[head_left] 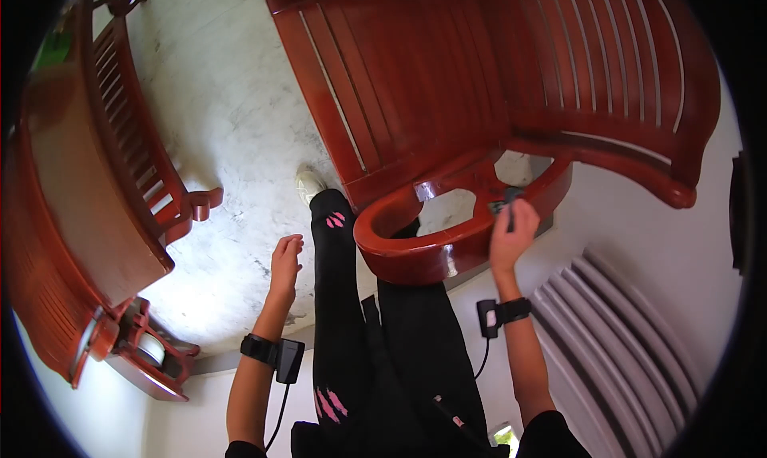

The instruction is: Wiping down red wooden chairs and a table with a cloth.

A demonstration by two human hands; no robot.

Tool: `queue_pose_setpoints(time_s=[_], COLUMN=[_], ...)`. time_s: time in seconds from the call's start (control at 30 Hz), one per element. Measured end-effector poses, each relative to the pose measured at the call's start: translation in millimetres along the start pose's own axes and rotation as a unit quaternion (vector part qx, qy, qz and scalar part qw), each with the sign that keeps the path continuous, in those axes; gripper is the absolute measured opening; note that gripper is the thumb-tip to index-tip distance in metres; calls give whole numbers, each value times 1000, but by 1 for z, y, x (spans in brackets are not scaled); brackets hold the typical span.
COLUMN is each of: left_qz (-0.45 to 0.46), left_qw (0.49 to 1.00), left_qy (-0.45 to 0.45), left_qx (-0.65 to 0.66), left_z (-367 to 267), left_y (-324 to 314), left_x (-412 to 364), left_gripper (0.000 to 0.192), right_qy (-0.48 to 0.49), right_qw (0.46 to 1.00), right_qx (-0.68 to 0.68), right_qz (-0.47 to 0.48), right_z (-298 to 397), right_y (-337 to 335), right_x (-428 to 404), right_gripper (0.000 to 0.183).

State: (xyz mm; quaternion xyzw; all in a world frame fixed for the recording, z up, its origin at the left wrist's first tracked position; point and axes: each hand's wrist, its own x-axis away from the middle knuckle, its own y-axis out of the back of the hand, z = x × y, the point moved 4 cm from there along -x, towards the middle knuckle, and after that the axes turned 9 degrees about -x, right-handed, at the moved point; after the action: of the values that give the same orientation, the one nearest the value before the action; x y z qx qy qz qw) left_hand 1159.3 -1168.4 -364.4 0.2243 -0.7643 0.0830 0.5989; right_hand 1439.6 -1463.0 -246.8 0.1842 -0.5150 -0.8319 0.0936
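My right hand grips a small dark object, blurred, perhaps a brush or a cloth, against the curved armrest of a red-brown wooden bench. The armrest loops out from the seat and has openings through which the floor shows. My left hand hangs over the floor to the left of my leg, fingers loosely bent, holding nothing. Each forearm wears a black strap with a small box and a cable.
The bench's slatted seat and backrest fill the upper right. At left stand a wooden table and a slatted chair. A ribbed grey radiator or similar panel is at lower right, near the wall. My shoe rests beside the bench.
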Motion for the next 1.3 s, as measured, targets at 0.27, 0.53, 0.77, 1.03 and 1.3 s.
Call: queue_pose_setpoints(time_s=[0.27, 0.53, 0.77, 1.03, 1.3], left_qz=[49, -54, -166, -121, -124], left_qw=[996, 973, 615, 492, 584], left_qy=[-15, -195, -547, -698, -653], left_qx=[-77, -112, -543, -507, -466], left_z=[-44, -217, -525, -688, -669], left_y=[1, 42, 84, 10, -7], left_x=[-18, 19, -27, -79, -80], left_gripper=[35, 28, 53, 39, 33], right_qy=[349, -87, -326, -424, -524], right_qw=[878, 993, 921, 876, 813], right_qx=[-191, -29, 85, 107, 79], right_qz=[267, -71, -193, -203, -240], right_z=[77, -3, -31, 80, 148], right_y=[-6, 21, 11, -122, -333], right_x=[62, -8, -28, -50, -51], right_gripper=[34, 31, 25, 28, 38])
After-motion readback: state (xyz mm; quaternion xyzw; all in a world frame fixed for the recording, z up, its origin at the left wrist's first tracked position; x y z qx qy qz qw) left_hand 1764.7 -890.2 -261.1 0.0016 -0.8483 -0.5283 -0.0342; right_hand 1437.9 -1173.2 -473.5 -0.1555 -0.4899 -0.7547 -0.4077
